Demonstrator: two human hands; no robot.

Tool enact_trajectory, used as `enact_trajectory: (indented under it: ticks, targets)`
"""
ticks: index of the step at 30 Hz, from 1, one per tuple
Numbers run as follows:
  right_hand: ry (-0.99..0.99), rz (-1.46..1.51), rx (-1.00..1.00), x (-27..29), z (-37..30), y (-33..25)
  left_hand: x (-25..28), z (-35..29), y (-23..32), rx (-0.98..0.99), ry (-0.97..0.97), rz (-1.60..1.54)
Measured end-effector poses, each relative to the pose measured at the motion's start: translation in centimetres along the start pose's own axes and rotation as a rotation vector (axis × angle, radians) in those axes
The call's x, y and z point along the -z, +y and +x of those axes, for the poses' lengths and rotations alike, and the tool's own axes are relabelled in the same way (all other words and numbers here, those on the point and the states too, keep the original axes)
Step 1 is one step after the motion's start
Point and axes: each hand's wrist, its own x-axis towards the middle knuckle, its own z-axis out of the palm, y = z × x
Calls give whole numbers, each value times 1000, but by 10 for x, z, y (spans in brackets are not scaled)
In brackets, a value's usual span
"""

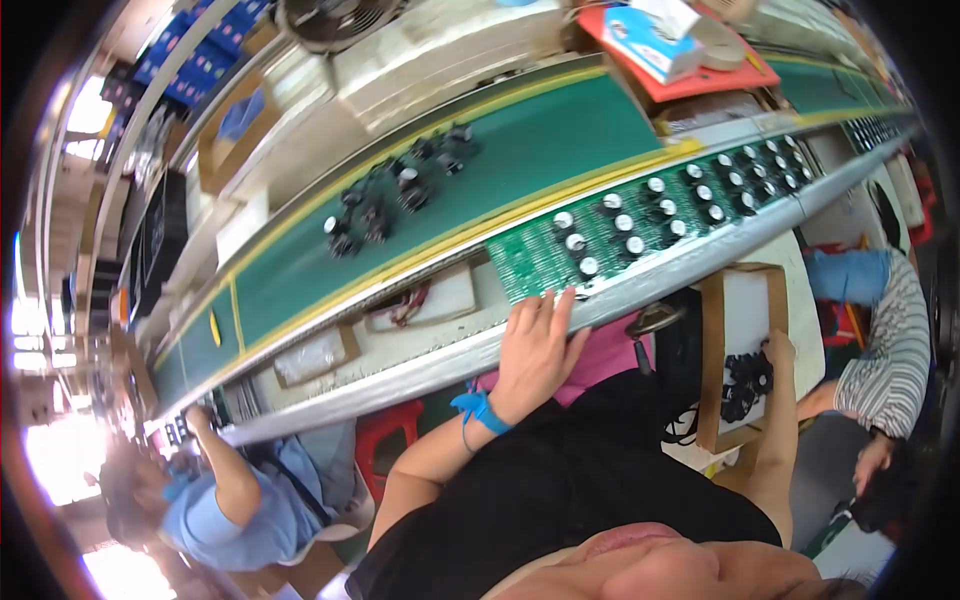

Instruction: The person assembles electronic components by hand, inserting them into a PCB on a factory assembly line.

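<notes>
My left hand (538, 345) lies with outstretched fingers on the near edge of a green circuit board (515, 262). Rows of black parts with round white tops, apparently capacitors (575, 242), stand on this board and along the rail to the right. Around my left wrist is a blue strap (478, 410) with a cord. My right hand (780, 350) reaches into a cardboard box (711, 350) at my right, at a heap of small black parts (745, 385). Its fingers are too small and partly hidden to show whether they grip one.
Beyond the rail, a green conveyor belt (560, 130) carries loose clusters of black parts (375, 215). A red tray (690, 85) with a tissue box (650, 45) stands at the far right. One co-worker (240, 510) sits at left, another in striped sleeves (890, 335) at right.
</notes>
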Motion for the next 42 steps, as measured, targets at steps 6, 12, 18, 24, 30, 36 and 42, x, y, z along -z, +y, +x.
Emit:
enact_trajectory:
  ticks: [6, 12, 18, 24, 30, 36, 42]
  targets:
    - [238, 218, 171, 7, 9, 14, -5, 1, 1, 0, 35, -2]
    - [120, 1320, 70, 82, -49, -25, -14, 8, 2, -24, 26, -58]
    - [-88, 1820, 356, 198, -150, -139, -3, 24, 0, -84, 316, -25]
    - [-535, 1951, 635, 236, -189, -235, -3, 14, 23, -93, 156, -496]
    - [-488, 1886, 732, 233, -221, -306, 6, -12, 21, 137, 249, -569]
    - [-378, 1899, 945, 217, -231, -337, 20, -15, 13, 115, 445, -613]
    - [-288, 1578, 1378, 229, -222, -340, 27, -23, -4, 384, 280, -1304]
